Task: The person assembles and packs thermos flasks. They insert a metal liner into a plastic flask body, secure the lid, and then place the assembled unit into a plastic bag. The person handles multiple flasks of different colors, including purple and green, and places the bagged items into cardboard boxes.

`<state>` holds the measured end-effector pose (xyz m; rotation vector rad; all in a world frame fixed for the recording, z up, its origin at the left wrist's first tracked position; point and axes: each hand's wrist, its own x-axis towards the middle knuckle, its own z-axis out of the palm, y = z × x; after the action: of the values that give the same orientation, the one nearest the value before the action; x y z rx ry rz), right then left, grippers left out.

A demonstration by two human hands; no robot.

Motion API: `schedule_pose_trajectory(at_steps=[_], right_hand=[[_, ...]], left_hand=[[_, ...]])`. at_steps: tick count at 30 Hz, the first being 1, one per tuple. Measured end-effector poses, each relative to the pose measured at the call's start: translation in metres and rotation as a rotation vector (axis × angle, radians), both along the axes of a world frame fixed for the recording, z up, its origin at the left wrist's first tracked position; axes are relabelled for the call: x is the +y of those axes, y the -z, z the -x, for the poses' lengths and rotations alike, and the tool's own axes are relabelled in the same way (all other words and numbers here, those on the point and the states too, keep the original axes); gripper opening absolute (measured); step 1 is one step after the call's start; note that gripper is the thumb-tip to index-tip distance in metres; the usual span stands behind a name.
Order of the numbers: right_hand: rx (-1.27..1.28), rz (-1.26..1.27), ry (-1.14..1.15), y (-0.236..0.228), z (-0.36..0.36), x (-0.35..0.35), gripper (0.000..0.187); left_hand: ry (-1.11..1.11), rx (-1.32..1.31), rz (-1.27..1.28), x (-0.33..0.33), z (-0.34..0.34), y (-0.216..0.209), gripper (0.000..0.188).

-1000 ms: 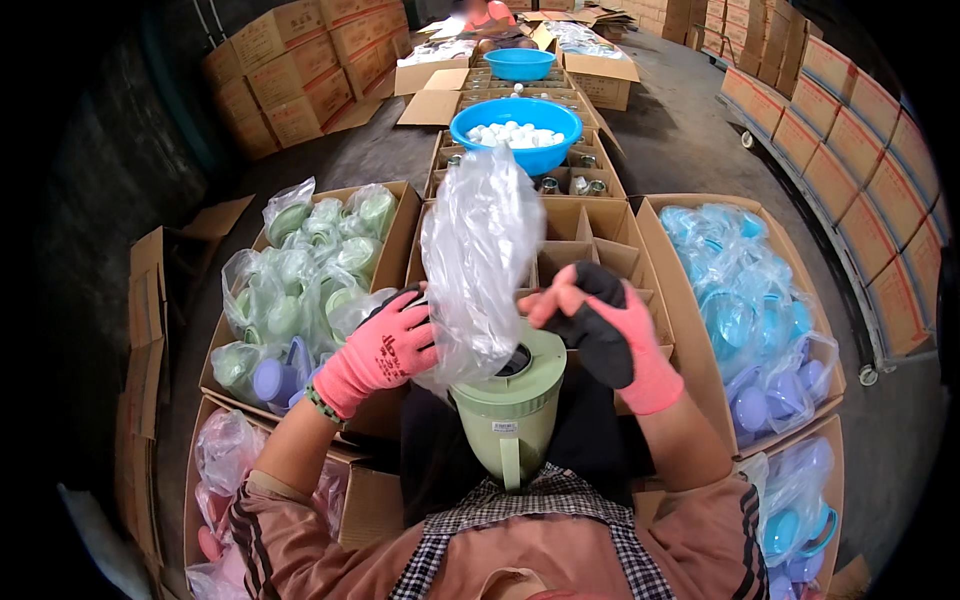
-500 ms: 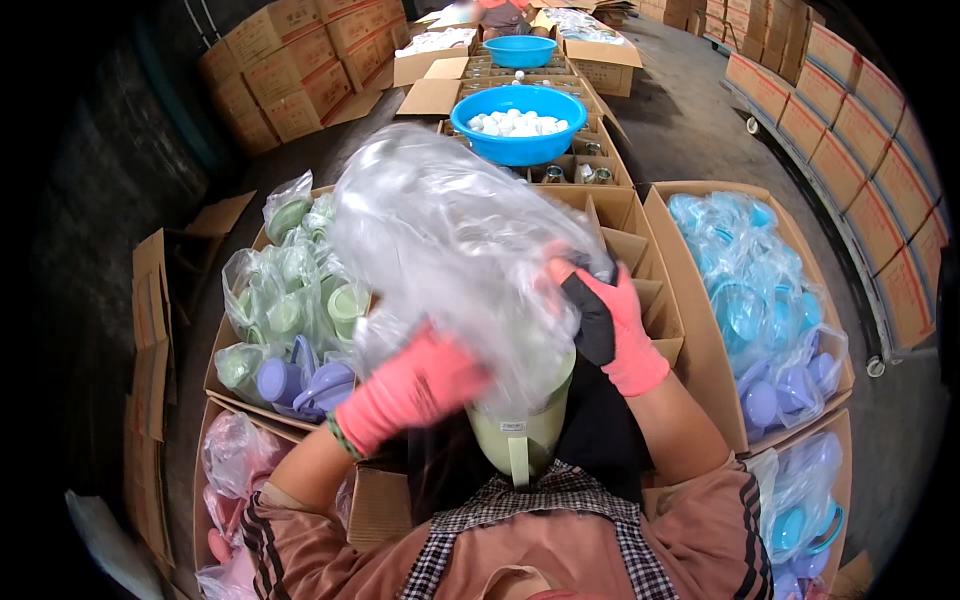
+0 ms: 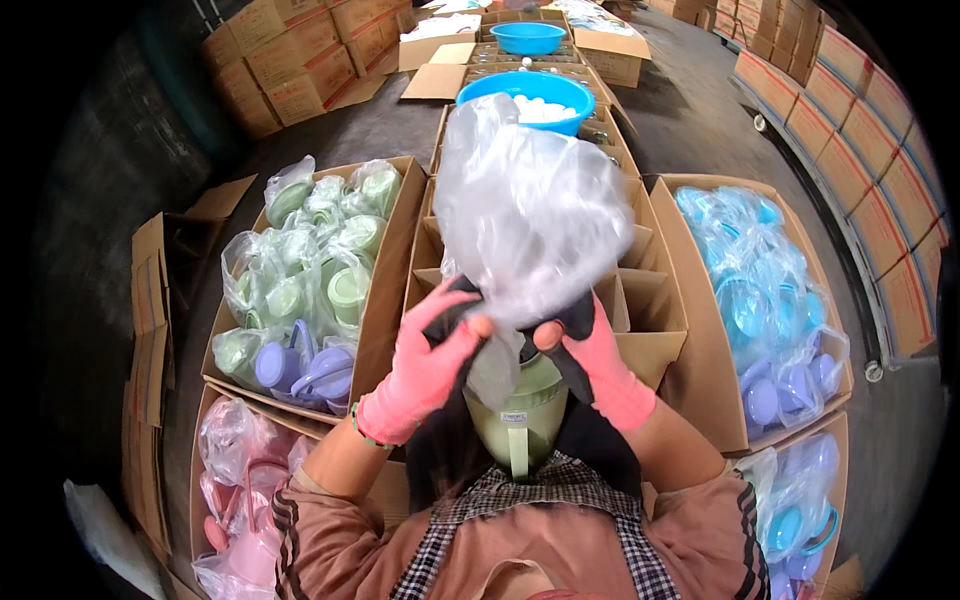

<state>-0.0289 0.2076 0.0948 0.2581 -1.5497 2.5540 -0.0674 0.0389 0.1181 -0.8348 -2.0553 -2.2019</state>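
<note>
A clear plastic bag (image 3: 535,215), puffed out and crumpled, rises in front of me between my hands. My left hand (image 3: 420,365) is closed on the bag's gathered lower part, and a loose flap hangs down beside its thumb. On the other side, my right hand (image 3: 600,365) is closed on the bag too, thumb showing. Both hands wear pink gloves with dark palms. Below them a pale green jug (image 3: 520,425) stands in my lap, its handle and a small white label toward me. The bag and my hands hide part of its top.
A divided carton (image 3: 645,345) stands ahead. Beyond it is a blue basin (image 3: 570,125) with white pieces. Bagged green and purple parts fill a left carton (image 3: 385,270); bagged blue and purple ones, a right carton (image 3: 690,300). Bagged pink parts (image 3: 255,500) lie nearer, left. Stacked boxes (image 3: 850,140) stand far right.
The bag has swung from over the left carton to the middle, off the jug's body. My left hand has risen, and both hands now meet at the bag's lower part.
</note>
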Motion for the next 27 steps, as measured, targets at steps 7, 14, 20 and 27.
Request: schedule_pose_trajectory(at_steps=[7, 14, 20, 27], right_hand=[[-0.077, 0.121, -0.112, -0.014, -0.007, 0.022, 0.026], [-0.111, -0.007, -0.068, 0.007, -0.011, 0.050, 0.029], [-0.065, -0.831, -0.226, -0.028, 0.003, 0.074, 0.030], [-0.136, -1.449, -0.167, 0.106, 0.078, 0.103, 0.021]], left_hand=[[0.064, -0.309, -0.053, -0.004, 0.024, 0.012, 0.025], [0.234, -0.345, -0.394, -0.015, 0.066, 0.033, 0.025], [0.237, -0.512, -0.586, -0.039, 0.096, 0.067, 0.036], [-0.218, -0.162, 0.189, -0.010, 0.125, 0.171, 0.029]])
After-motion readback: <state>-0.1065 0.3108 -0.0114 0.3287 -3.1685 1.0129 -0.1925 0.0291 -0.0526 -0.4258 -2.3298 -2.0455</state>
